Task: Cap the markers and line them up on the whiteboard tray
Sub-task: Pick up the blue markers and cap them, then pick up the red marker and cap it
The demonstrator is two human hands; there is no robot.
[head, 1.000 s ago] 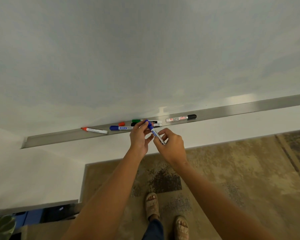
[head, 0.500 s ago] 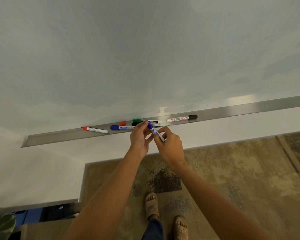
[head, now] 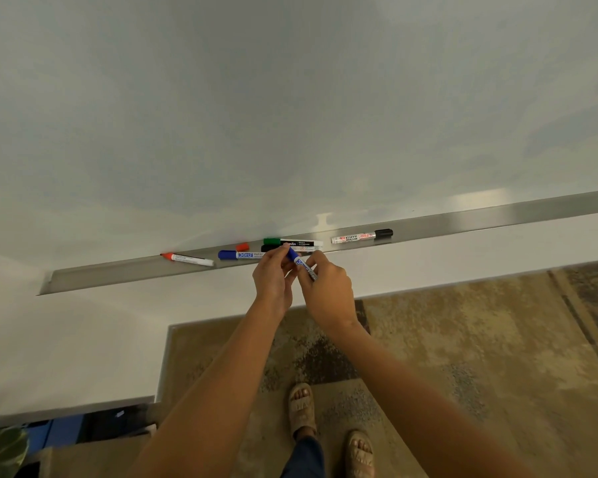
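Both hands hold one blue marker (head: 301,263) just in front of the metal whiteboard tray (head: 118,270). My left hand (head: 273,281) pinches its blue cap end, and my right hand (head: 328,288) grips the white barrel. On the tray lie a red marker (head: 187,259) with its tip bare, a loose red cap (head: 242,247), a capped blue marker (head: 239,254), a green-capped marker (head: 290,242), a black-capped one (head: 270,248) partly hidden by my fingers, and, further right, a black-capped marker (head: 361,236).
The whiteboard (head: 290,115) fills the upper view. Below the tray is white wall, then patterned brown carpet (head: 463,339) with my sandalled feet (head: 302,407). A leaf (head: 0,450) and dark shelving sit at the bottom left.
The hands have drawn slightly closer together on the blue marker, and the visible barrel between them has become shorter. The markers on the tray have not moved.
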